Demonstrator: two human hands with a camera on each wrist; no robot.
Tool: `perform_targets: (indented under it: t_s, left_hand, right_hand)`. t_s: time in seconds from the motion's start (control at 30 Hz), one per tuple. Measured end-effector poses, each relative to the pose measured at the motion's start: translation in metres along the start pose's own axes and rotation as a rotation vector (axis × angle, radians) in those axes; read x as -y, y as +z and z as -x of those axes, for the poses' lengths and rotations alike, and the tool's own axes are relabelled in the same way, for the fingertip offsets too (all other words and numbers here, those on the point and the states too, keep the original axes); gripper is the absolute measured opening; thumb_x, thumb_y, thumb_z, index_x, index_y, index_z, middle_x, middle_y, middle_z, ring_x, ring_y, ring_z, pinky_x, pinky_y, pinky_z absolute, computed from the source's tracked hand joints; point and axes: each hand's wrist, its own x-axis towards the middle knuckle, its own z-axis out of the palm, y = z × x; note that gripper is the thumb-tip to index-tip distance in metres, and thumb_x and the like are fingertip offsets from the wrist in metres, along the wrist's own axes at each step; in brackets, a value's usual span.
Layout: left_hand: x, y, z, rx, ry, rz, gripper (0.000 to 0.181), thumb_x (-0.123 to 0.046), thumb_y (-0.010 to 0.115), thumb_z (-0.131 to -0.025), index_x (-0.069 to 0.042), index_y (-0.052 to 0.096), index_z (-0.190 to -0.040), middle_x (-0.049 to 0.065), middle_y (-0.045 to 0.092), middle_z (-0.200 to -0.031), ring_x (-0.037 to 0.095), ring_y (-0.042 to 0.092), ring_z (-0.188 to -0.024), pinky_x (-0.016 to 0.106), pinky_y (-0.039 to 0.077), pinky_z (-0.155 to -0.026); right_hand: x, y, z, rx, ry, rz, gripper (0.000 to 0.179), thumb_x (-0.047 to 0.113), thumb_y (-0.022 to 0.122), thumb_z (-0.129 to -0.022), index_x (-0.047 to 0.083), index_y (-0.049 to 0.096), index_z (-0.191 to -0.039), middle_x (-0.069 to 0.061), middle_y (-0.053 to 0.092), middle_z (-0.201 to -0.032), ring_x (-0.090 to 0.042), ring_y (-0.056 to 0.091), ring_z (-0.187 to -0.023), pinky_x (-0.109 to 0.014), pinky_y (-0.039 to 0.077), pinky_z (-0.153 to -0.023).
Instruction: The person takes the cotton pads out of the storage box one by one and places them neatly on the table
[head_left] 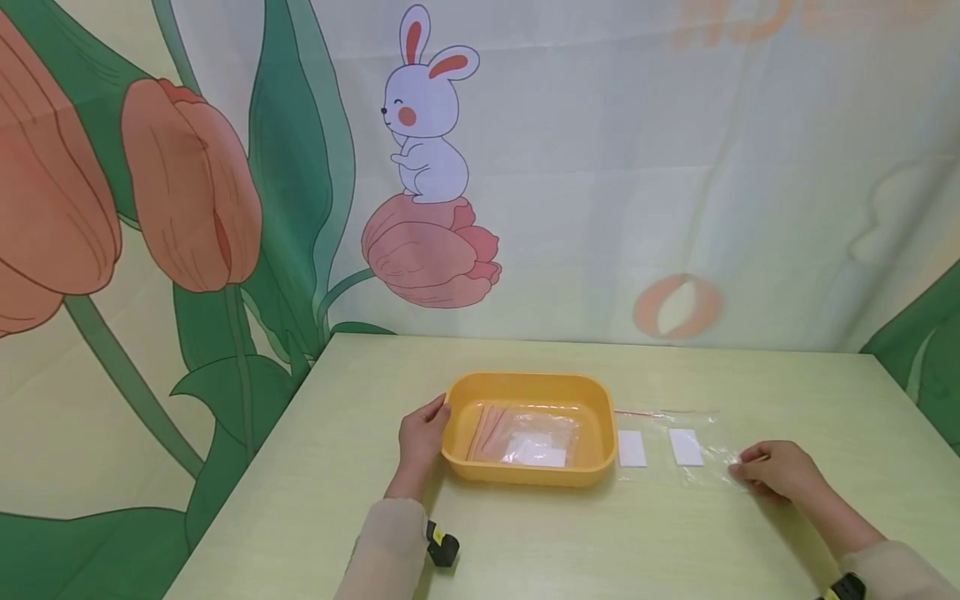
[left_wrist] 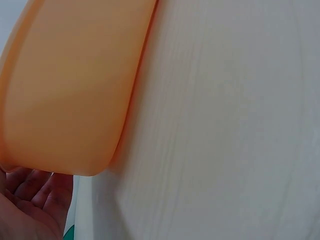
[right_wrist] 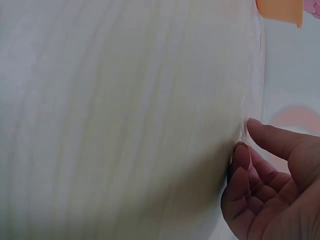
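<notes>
My left hand (head_left: 422, 435) grips the left end of a yellow plastic tray (head_left: 525, 476), thumb near the rim. In the left wrist view its fingers (left_wrist: 37, 190) curl at the end of the tray, partly hidden behind it. Inside the tray lie several clear zip bags (head_left: 491, 433) with reddish edges and a white patch. Flat on the table to the right of the tray is another clear zip bag (head_left: 657, 450) with two white patches and a red line along its top. My right hand (head_left: 780, 472) pinches that bag's right edge between thumb and fingers.
Both hands work over a pale wood-grain table (head_left: 540, 542). Behind it hangs a cloth backdrop (head_left: 570, 208) printed with a rabbit and tulips. A black wrist camera (head_left: 442, 546) sits on the left sleeve, and another (head_left: 846, 587) on the right.
</notes>
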Motion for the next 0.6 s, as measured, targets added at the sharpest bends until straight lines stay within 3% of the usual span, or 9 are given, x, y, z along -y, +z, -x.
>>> perform_targets:
  t_s: [0.27,0.47,0.6]
  left_hand:
    - [0.001,0.000,0.000,0.006,-0.012,0.013,0.036,-0.018,0.059,-0.104,-0.003,0.064,-0.136,0.016,0.062,-0.143,0.035,0.054,-0.141,0.047,0.049,-0.116]
    - [0.000,0.000,0.001,0.007,-0.009,0.014,0.036,-0.018,0.058,-0.104,-0.003,0.064,-0.136,0.017,0.061,-0.143,0.035,0.055,-0.140,0.046,0.050,-0.115]
    - [0.000,-0.001,0.001,0.008,-0.020,0.025,0.036,-0.018,0.059,-0.104,-0.003,0.064,-0.136,0.017,0.061,-0.143,0.035,0.055,-0.140,0.046,0.050,-0.115]
  right_hand:
    - [0.003,-0.004,0.003,-0.007,-0.040,0.085,0.040,0.025,0.073,-0.093,-0.011,0.064,-0.110,-0.011,0.068,-0.085,-0.013,0.058,-0.066,-0.028,0.049,-0.058]
    - [0.012,-0.015,0.002,-0.008,-0.039,0.104,0.039,0.023,0.064,-0.099,-0.014,0.062,-0.113,-0.014,0.065,-0.085,-0.019,0.058,-0.074,-0.028,0.050,-0.061]
    - [0.019,-0.027,-0.001,0.046,-0.097,0.095,0.048,0.028,0.058,-0.104,-0.015,0.057,-0.123,-0.028,0.068,-0.105,-0.031,0.067,-0.092,-0.034,0.057,-0.069]
